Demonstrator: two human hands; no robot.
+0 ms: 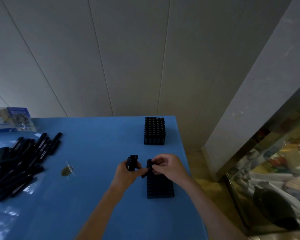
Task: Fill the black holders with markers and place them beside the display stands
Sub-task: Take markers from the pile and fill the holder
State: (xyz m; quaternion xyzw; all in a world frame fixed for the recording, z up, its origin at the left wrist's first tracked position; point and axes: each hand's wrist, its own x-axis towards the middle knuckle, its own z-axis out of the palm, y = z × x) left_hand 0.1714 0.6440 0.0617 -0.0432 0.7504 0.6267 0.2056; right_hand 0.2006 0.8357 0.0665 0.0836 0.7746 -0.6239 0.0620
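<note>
Two holders are seen on the blue table [93, 170]: a full holder [154, 131] at the far edge and a near holder [160, 187], mostly unfilled. A small bundle of markers [132, 162] is gripped in the left hand [126, 172]; one marker [149, 164] is pinched by the right hand [166, 166] over the near holder's far row. Each marker should be kept upright, lined up with its slot and pressed fully down. Loose markers [19, 163] are piled well to the left.

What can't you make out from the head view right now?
- Holder far rows: covered by the right hand; fill count unclear.
- Markers in the left hand: number hidden by fingers, dim.
- Marker pile: cut off at left edge.
- Stand print: too blurred.
</note>
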